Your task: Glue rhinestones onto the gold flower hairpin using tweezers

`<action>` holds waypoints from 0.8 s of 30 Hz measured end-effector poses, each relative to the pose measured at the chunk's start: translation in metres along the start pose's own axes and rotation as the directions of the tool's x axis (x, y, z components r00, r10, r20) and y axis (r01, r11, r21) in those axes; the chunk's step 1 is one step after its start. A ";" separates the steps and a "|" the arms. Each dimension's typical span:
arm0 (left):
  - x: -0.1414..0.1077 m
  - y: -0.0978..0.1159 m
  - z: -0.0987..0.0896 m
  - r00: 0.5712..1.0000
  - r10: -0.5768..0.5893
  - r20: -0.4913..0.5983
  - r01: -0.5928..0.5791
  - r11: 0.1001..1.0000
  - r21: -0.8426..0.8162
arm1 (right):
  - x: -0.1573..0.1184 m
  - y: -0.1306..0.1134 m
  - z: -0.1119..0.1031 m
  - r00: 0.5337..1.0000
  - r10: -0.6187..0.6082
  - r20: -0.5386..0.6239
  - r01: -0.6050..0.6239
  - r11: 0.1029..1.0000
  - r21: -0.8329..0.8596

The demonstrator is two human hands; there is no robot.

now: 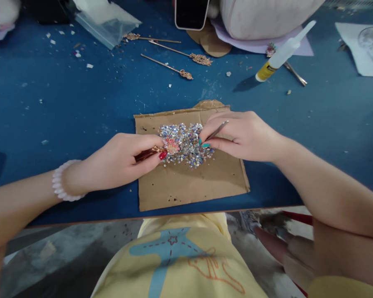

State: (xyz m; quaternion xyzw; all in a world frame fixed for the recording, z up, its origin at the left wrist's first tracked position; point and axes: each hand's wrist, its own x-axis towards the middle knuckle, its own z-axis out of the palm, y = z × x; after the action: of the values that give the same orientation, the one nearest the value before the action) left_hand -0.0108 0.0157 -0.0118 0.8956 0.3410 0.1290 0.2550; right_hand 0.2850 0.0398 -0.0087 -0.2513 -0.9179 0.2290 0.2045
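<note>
A pile of small glittering rhinestones (192,149) lies on a brown cardboard sheet (192,184). My left hand (121,159) pinches a gold hairpin (147,153) whose end carries pink and peach beads (172,145), held over the left part of the pile. Metal tweezers (217,130) are gripped in my right hand (239,134), its fingertips down at the right side of the stones. The tweezer tips are hidden by the fingers and stones.
Several gold hairpins (169,66) lie beyond the cardboard on the blue table (90,99). A glue bottle (278,58) stands tilted at the back right, near a phone (191,14), a clear plastic bag (110,29) and a printed paper sheet (365,49).
</note>
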 end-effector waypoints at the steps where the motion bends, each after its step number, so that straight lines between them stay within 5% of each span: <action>1: 0.000 0.000 0.000 1.000 0.002 0.000 -0.002 1.000 0.002 | 0.000 0.000 0.001 1.000 -0.006 -0.004 0.006 1.000 -0.001; 24: 0.000 0.000 0.001 0.998 -0.047 0.043 0.046 0.999 0.021 | 0.000 0.002 0.001 0.998 -0.056 -0.029 0.055 0.998 -0.044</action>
State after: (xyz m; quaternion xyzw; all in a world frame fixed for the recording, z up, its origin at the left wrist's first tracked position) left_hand -0.0105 0.0154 -0.0122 0.8924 0.3574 0.1003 0.2565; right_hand 0.2853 0.0414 -0.0109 -0.2333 -0.9261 0.1997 0.2192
